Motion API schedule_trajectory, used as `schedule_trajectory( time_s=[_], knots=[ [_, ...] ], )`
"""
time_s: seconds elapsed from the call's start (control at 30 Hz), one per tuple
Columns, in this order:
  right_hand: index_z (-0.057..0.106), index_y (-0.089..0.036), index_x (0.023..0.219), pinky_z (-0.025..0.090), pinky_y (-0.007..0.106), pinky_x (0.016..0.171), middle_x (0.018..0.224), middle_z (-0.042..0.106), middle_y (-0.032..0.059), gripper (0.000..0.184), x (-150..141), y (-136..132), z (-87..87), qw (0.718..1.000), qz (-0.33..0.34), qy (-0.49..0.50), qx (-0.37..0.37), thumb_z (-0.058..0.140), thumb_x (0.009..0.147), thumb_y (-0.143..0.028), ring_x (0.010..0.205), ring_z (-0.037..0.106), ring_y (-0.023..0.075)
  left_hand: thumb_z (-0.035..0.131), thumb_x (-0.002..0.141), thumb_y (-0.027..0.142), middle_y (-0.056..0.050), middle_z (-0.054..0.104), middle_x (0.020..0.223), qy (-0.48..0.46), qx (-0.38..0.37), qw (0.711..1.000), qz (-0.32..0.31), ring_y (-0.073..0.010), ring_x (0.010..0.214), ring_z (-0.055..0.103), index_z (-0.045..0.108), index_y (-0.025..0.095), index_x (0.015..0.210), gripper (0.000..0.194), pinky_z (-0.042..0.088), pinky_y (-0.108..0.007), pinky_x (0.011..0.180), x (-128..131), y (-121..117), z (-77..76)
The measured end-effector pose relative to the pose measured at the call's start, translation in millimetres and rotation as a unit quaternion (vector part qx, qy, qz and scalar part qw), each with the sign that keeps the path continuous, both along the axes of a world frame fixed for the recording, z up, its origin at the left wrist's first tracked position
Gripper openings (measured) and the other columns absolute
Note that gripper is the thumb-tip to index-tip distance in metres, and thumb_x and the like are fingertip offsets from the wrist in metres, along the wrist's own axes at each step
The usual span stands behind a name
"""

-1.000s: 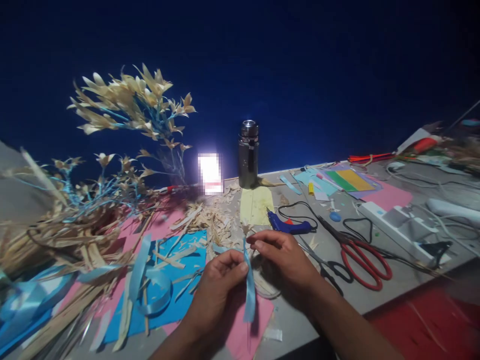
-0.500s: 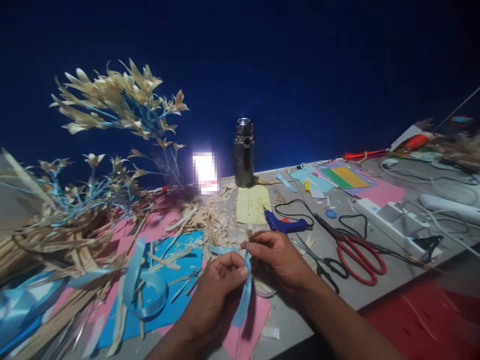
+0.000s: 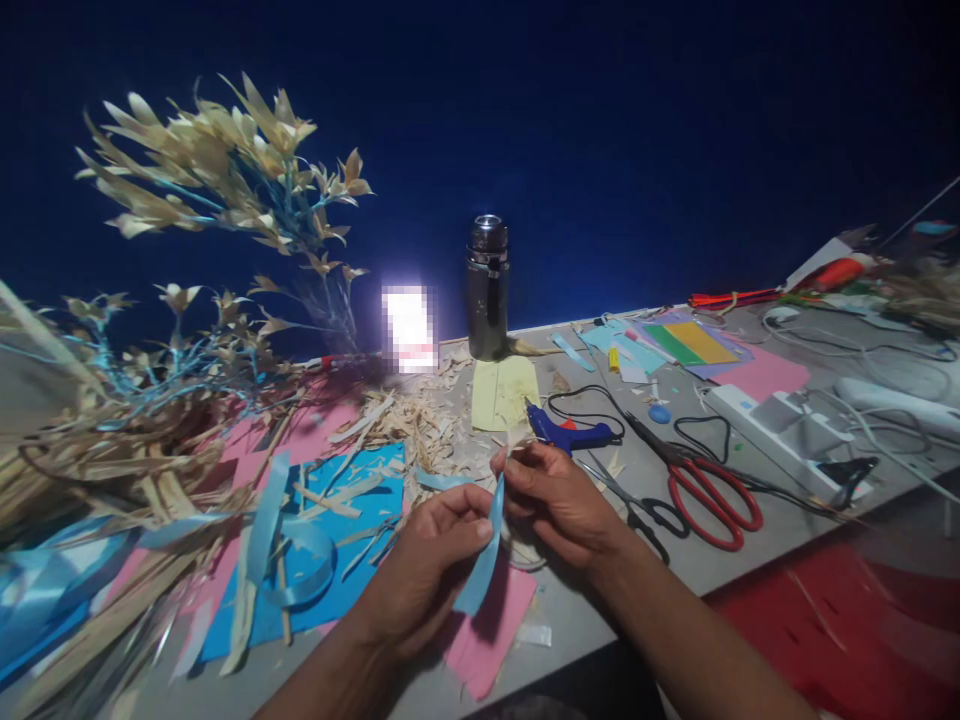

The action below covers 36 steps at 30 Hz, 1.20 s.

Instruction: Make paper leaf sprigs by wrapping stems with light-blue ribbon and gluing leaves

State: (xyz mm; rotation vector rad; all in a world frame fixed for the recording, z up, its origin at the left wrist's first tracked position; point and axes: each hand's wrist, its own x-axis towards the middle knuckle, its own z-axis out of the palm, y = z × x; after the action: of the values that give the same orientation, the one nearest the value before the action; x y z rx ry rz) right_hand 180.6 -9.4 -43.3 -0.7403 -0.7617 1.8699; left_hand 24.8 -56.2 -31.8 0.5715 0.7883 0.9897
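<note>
Between my two hands runs a light blue ribbon (image 3: pixel 480 575), its cut end hanging down over the pink sheet (image 3: pixel 495 630). My left hand (image 3: pixel 442 540) pinches the ribbon with thumb and finger. Close against it, my right hand (image 3: pixel 559 500) grips the ribbon's upper part, where a pale tip shows above the fingers; what else is in that pinch is hidden. Just beyond the hands lies a blue glue gun (image 3: pixel 570 432). Red-handled scissors (image 3: pixel 712 500) and black-handled scissors (image 3: pixel 645 515) rest to the right.
A dark thermos (image 3: pixel 487 295) stands at the back beside a yellow paper (image 3: pixel 487 395). Dried flowers on blue stems (image 3: pixel 247 180) rise at the left, above husk strips and a blue sheet (image 3: pixel 315 600). A white power strip (image 3: pixel 787 450) with cables lies at the right.
The ribbon's hanging end has swung a little left and up, and its flat side now shows more. Both hands keep their pinch. The whole view has shifted slightly.
</note>
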Motion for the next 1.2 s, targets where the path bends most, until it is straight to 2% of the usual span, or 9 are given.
schedule_trajectory(
  time_s=[0.17, 0.37, 0.5, 0.57, 0.73, 0.83, 0.97, 1.1, 1.2],
  knots=[
    [0.072, -0.015, 0.079, 0.024, 0.018, 0.045, 0.077, 0.063, -0.0007, 0.035, -1, 2, -1.8, 0.999, -0.033, 0.027, -0.005, 0.096, 0.061, -0.032, 0.054, 0.034, 0.0038, 0.091, 0.065, 0.027, 0.006, 0.050, 0.050, 0.018, -0.008, 1.000, -0.011, -0.0006, 0.036, 0.029, 0.073, 0.015, 0.078, 0.026, 0.020, -0.012, 0.034, -1, 1, 0.3],
    [0.070, -0.016, 0.080, 0.027, 0.017, 0.046, 0.085, 0.066, 0.0005, 0.032, -2, 3, -5.3, 0.997, -0.071, 0.040, -0.009, 0.095, 0.063, -0.029, 0.055, 0.037, 0.0042, 0.091, 0.060, 0.029, 0.007, 0.046, 0.047, 0.067, -0.035, 0.997, 0.004, -0.0021, 0.038, 0.029, 0.071, 0.015, 0.079, 0.031, 0.019, -0.012, 0.032, -2, 3, -2.7],
    [0.075, -0.016, 0.096, 0.038, 0.023, 0.054, 0.088, 0.069, 0.0050, 0.027, 12, 4, -5.0, 0.989, -0.021, -0.126, 0.073, 0.080, 0.081, -0.038, 0.061, 0.050, 0.0100, 0.092, 0.056, 0.025, 0.010, 0.042, 0.046, 0.085, -0.057, 0.993, 0.052, -0.0009, 0.039, 0.025, 0.069, 0.014, 0.077, 0.033, 0.018, -0.011, 0.034, -4, 5, -2.3],
    [0.075, -0.016, 0.105, 0.047, 0.031, 0.069, 0.094, 0.072, 0.0086, 0.023, 28, 9, -1.8, 0.931, -0.018, -0.320, 0.174, 0.068, 0.089, -0.032, 0.077, 0.061, 0.0186, 0.092, 0.054, 0.023, 0.010, 0.041, 0.046, 0.092, -0.063, 0.991, 0.077, -0.0006, 0.040, 0.024, 0.069, 0.014, 0.077, 0.034, 0.018, -0.011, 0.034, -5, 6, -2.2],
    [0.071, -0.015, 0.114, 0.040, 0.040, 0.093, 0.116, 0.069, 0.0152, 0.032, 74, 35, 1.5, 0.567, 0.007, -0.724, 0.392, 0.052, 0.089, -0.006, 0.109, 0.057, 0.0301, 0.093, 0.052, 0.023, 0.011, 0.040, 0.045, 0.080, -0.084, 0.990, 0.085, -0.0008, 0.040, 0.024, 0.068, 0.013, 0.078, 0.037, 0.018, -0.011, 0.035, -9, 10, -4.2],
    [0.069, -0.014, 0.111, 0.038, 0.038, 0.084, 0.112, 0.068, 0.0154, 0.032, 88, 49, -3.5, 0.434, 0.061, -0.812, 0.385, 0.049, 0.089, -0.003, 0.105, 0.056, 0.0314, 0.093, 0.050, 0.022, 0.011, 0.041, 0.045, 0.072, -0.091, 0.989, 0.096, -0.0011, 0.041, 0.024, 0.068, 0.012, 0.079, 0.039, 0.017, -0.010, 0.035, -11, 14, -5.2],
    [0.068, -0.015, 0.113, 0.033, 0.039, 0.078, 0.105, 0.068, 0.0147, 0.032, 92, 58, -11.7, 0.369, 0.075, -0.847, 0.375, 0.047, 0.091, -0.003, 0.102, 0.054, 0.0324, 0.094, 0.050, 0.021, 0.010, 0.041, 0.047, 0.059, -0.081, 0.990, 0.100, -0.0008, 0.043, 0.024, 0.069, 0.011, 0.079, 0.039, 0.018, -0.010, 0.034, -14, 18, -4.9],
    [0.067, -0.019, 0.119, 0.030, 0.039, 0.078, 0.099, 0.068, 0.0119, 0.035, 96, 63, -16.5, 0.364, 0.053, -0.835, 0.410, 0.048, 0.093, -0.006, 0.100, 0.053, 0.0316, 0.094, 0.051, 0.020, 0.009, 0.043, 0.048, 0.054, -0.072, 0.990, 0.109, -0.0009, 0.042, 0.024, 0.070, 0.011, 0.077, 0.037, 0.018, -0.011, 0.034, -16, 21, -5.6],
    [0.067, -0.020, 0.123, 0.032, 0.039, 0.080, 0.100, 0.068, 0.0120, 0.035, 106, 66, -18.6, 0.394, -0.008, -0.813, 0.428, 0.056, 0.090, -0.013, 0.099, 0.052, 0.0316, 0.094, 0.054, 0.022, 0.008, 0.043, 0.047, 0.037, -0.058, 0.993, 0.101, -0.0011, 0.042, 0.025, 0.070, 0.010, 0.076, 0.034, 0.018, -0.012, 0.035, -17, 23, -8.4]
  ],
)
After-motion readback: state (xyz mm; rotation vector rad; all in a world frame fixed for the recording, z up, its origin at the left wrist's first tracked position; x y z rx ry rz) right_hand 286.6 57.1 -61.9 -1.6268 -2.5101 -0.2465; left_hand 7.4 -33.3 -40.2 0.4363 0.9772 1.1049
